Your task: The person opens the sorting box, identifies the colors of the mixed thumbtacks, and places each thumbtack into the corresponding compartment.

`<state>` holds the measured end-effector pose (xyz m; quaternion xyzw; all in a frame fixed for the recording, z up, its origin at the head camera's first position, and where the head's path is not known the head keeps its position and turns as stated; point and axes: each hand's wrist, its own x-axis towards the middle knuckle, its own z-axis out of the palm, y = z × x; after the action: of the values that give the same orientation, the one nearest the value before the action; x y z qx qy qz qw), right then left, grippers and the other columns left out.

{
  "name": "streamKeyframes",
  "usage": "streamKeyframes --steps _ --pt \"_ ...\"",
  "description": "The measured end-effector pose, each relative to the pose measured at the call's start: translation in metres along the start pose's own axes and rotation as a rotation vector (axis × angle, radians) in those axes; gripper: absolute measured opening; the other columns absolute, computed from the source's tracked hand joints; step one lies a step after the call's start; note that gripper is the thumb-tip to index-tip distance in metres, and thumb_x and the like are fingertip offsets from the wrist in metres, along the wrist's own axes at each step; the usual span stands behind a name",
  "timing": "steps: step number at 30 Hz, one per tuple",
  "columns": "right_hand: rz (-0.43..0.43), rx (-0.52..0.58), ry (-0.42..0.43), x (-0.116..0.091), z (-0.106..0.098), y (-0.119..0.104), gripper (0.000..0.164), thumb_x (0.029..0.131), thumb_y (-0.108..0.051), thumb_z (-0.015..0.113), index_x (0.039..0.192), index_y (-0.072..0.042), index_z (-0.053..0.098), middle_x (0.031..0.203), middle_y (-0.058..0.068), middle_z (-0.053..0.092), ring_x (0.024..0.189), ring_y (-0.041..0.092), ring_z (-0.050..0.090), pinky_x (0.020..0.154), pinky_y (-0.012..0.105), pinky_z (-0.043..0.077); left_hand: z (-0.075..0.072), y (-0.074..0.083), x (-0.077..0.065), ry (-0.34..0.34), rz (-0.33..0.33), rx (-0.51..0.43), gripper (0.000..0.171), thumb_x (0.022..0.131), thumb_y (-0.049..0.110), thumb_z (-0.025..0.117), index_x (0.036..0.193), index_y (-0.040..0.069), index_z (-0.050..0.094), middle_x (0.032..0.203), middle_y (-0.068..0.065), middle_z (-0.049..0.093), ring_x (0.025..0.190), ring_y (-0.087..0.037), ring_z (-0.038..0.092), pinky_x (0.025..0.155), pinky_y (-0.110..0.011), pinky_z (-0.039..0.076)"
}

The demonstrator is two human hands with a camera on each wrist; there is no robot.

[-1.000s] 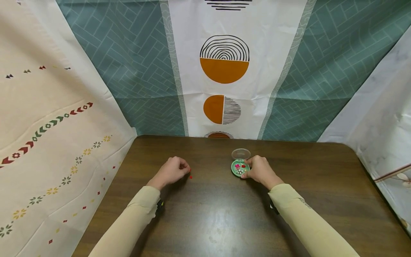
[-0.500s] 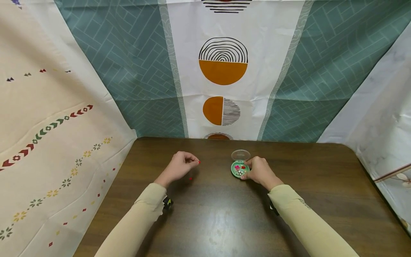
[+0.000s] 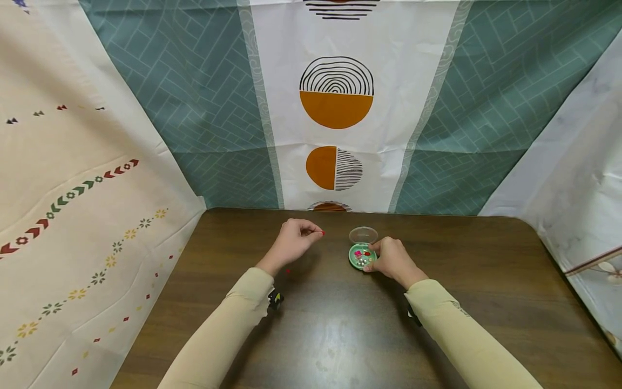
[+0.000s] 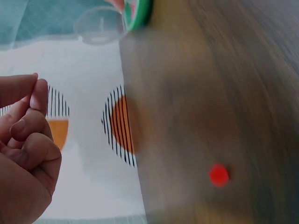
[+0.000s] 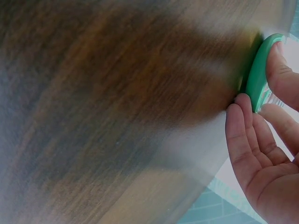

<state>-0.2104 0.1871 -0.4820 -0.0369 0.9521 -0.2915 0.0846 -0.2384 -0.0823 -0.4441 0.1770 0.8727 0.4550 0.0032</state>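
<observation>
My left hand (image 3: 293, 240) is raised over the table, thumb and forefinger pinching a small red bead (image 3: 323, 233). In the left wrist view the fingertips of the left hand (image 4: 28, 135) meet and hide most of it. A second red bead (image 3: 288, 270) lies on the table, seen there as a round red spot (image 4: 219, 175) too. My right hand (image 3: 394, 261) grips the right side of a round green case (image 3: 353, 261), whose clear lid (image 3: 363, 235) is flipped back. Pink, red and silvery bits sit inside. Thumb and fingers straddle the green rim (image 5: 259, 70) in the right wrist view.
The dark wooden table (image 3: 330, 324) runs back to a patterned cloth (image 3: 223, 135) hanging behind it. A cream cloth with printed motifs (image 3: 73, 243) hangs along the left, and a pale cloth (image 3: 573, 178) on the right.
My left hand has picked up a red bead, lifted it and carried it right and away from me, closer to the green case. The right hand stays on the case.
</observation>
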Motion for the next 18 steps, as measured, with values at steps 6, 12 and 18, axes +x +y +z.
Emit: streamKeyframes --steps 6,12,18 --pt "0.009 0.001 0.008 0.0 0.001 -0.001 0.066 0.058 -0.03 0.087 0.115 -0.006 0.066 0.114 0.01 0.067 0.109 0.026 0.059 0.09 0.042 0.048 0.022 0.014 0.012 -0.012 0.02 -0.014 0.014 0.085 0.026 0.066 0.088 0.015 0.073 0.08 0.006 0.069 0.065 -0.011 0.055 0.058 -0.025 0.047" --pt "0.017 -0.003 0.005 0.001 0.001 -0.001 0.066 0.057 -0.032 0.087 0.114 -0.007 0.066 0.112 0.01 0.067 0.1 0.022 0.06 0.085 0.041 0.049 0.048 0.021 0.018 -0.045 0.026 -0.02 0.012 0.087 0.027 0.064 0.088 0.018 0.071 0.082 0.009 0.069 0.069 -0.007 0.059 0.061 -0.023 0.049" --pt "0.023 -0.001 0.0 0.001 0.0 -0.001 0.065 0.058 -0.031 0.087 0.114 -0.006 0.066 0.113 0.011 0.067 0.106 0.025 0.059 0.088 0.042 0.048 0.072 0.023 0.022 -0.087 0.017 0.013 0.016 0.088 0.027 0.062 0.091 0.015 0.072 0.082 0.01 0.068 0.071 -0.006 0.059 0.062 -0.022 0.048"
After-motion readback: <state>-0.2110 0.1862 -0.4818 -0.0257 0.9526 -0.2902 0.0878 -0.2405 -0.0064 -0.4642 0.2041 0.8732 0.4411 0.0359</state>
